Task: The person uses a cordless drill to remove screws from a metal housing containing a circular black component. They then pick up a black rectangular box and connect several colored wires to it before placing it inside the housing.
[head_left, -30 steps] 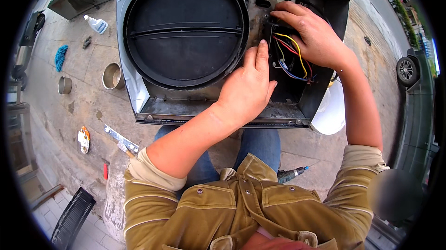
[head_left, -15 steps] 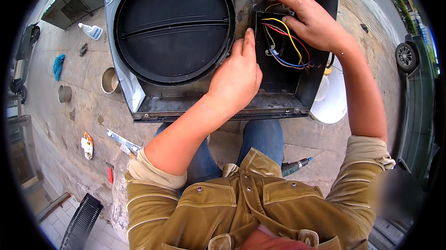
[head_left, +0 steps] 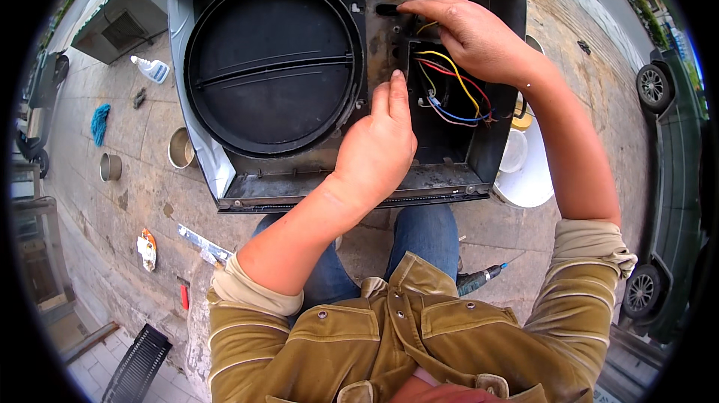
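Across my knees lies a black metal appliance housing (head_left: 352, 199) with a large round black cover (head_left: 273, 66) on its left side. In its right part sits a black box (head_left: 443, 133), open on top, with yellow, red, blue and white wires (head_left: 466, 88) looping out. My left hand (head_left: 377, 137) rests along the left edge of the box, its index and middle fingers stretched forward and its thumb hidden. My right hand (head_left: 479, 36) arches over the far end of the box, fingers extended toward an oval slot (head_left: 387, 10). I see nothing held in either hand.
A white tub (head_left: 533, 178) stands right of the housing, and a power drill (head_left: 479, 279) lies beside my knee. On the left are a spray bottle (head_left: 150, 69), a blue cloth (head_left: 99, 124), two metal cups (head_left: 180, 148) and a red-handled tool (head_left: 184, 297). A parked vehicle (head_left: 674, 201) is at far right.
My right hand has shifted left, its fingertips now closer to the oval slot. My left hand stays by the box edge. The whole housing appears slightly lower in view.
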### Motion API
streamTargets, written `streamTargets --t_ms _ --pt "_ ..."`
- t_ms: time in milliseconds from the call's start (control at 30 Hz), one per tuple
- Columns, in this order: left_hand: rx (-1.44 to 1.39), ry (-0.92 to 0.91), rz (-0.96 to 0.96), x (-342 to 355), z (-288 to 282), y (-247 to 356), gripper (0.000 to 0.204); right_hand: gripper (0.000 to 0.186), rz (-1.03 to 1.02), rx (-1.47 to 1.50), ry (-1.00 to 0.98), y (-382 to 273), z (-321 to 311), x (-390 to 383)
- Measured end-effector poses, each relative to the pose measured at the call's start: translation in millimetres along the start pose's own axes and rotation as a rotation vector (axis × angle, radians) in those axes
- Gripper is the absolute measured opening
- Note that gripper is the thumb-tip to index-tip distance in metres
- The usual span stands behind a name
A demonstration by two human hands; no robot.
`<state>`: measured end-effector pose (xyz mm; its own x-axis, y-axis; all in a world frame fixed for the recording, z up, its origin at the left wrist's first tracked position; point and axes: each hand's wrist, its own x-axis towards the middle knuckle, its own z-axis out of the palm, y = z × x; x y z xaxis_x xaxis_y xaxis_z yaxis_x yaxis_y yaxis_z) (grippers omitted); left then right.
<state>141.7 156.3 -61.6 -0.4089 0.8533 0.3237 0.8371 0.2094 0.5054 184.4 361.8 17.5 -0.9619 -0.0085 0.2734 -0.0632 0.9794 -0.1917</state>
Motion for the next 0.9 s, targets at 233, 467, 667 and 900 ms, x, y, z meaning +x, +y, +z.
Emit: streamTargets --t_ms 233,467,667,900 --pt "0.163 0.059 0.073 -3.6 4.8 1.5 0.065 0.041 -0.024 0.049 -0.088 -2.6 -6.5 5.2" --pt "0.226 0.122 0.138 -3.3 4.8 6.1 0.064 0.038 0.114 0.315 -0.128 1.7 -14.1 4.2" --pt "0.167 0.068 0.113 -4.0 1.5 2.7 0.065 0.037 0.142 0.279 0.213 3.5 -19.3 -6.6" --pt "-0.012 -0.004 0.069 -4.8 -0.7 1.5 0.071 0.04 0.213 0.211 0.191 6.2 -29.0 -25.1"
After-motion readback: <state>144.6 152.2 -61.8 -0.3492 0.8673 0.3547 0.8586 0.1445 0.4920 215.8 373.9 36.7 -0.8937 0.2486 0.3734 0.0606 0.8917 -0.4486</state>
